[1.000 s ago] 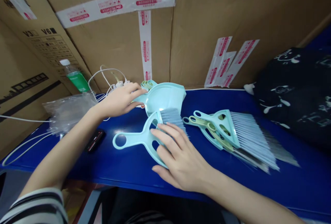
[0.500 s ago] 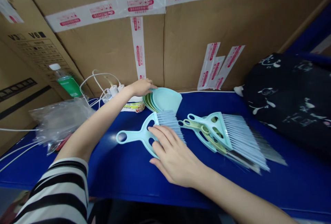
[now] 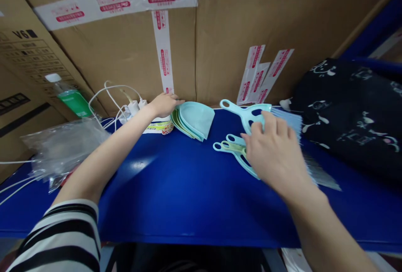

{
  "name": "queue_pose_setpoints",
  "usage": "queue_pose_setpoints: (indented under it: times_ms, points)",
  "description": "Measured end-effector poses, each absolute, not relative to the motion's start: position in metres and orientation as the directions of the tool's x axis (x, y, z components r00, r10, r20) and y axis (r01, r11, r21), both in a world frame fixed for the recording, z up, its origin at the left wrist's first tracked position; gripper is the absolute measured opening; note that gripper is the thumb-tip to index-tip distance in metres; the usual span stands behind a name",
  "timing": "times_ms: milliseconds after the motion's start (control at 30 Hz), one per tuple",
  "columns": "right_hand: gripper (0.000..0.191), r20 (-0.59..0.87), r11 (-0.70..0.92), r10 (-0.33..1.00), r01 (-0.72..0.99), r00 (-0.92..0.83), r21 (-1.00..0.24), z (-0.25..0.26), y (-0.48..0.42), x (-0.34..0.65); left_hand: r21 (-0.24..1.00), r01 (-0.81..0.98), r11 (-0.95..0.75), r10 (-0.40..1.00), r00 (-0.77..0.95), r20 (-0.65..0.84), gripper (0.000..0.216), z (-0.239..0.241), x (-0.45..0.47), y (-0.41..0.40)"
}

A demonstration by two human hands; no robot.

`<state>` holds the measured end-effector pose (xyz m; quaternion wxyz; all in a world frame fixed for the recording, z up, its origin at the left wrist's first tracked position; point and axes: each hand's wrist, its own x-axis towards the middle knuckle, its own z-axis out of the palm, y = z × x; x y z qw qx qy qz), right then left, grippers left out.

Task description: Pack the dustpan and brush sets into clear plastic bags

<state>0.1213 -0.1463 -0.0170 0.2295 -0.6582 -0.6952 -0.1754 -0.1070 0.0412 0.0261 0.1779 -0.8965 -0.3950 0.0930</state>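
Observation:
My left hand (image 3: pixel 165 103) reaches to the back of the blue table (image 3: pixel 176 192) and closes on the handle end of a nested stack of mint and green dustpans (image 3: pixel 194 121). My right hand (image 3: pixel 273 154) grips a light blue hand brush (image 3: pixel 240 112) by its head, with the looped handle pointing left. The brush hovers just over a pile of similar brushes (image 3: pixel 230 147). The pile's grey bristles (image 3: pixel 322 175) fan out to the right, partly hidden by my hand.
Taped cardboard boxes (image 3: pixel 125 54) wall off the back. A green-labelled bottle (image 3: pixel 70 96), white chargers and cables (image 3: pixel 132 106) and crumpled clear plastic bags (image 3: pixel 59 146) lie at the left. A black patterned bag (image 3: pixel 351 112) fills the right side.
My right hand lifted the light blue brush from the table's middle and carried it right, over the brush pile. My left hand set the mint dustpan onto the stack and stays on it.

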Motion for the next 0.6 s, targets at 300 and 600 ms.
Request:
queue_pose_setpoints:
  times_ms: [300, 600]
  points:
    - [0.034, 0.049, -0.023, 0.999, 0.994, 0.018, 0.105, -0.015, -0.140, 0.165, -0.435, 0.674, -0.597, 0.766, 0.640, -0.060, 0.057, 0.031, -0.100, 0.033]
    - [0.020, -0.259, -0.209, 0.929, 0.952, 0.265, 0.226, 0.019, -0.147, 0.147, -0.440, 0.685, -0.581, 0.768, 0.640, -0.016, 0.053, 0.033, -0.091, 0.026]
